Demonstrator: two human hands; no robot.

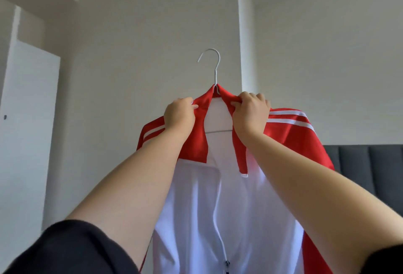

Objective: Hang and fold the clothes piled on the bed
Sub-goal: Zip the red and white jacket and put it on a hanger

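A red and white zip jacket [196, 208] with white shoulder stripes is draped on a white wire hanger [214, 71], held up high in front of me. The hanger's hook sticks up free above the collar and catches on nothing. My left hand [180, 114] pinches the left side of the red collar. My right hand [250, 112] grips the right side of the collar. The zip is undone at the top, and the hanger's bar shows through the gap.
A plain grey wall is behind the jacket, with a white vertical pipe [246, 34] running up it. A white door [30, 121] is at the left. A dark grey padded headboard [366, 164] shows at the right.
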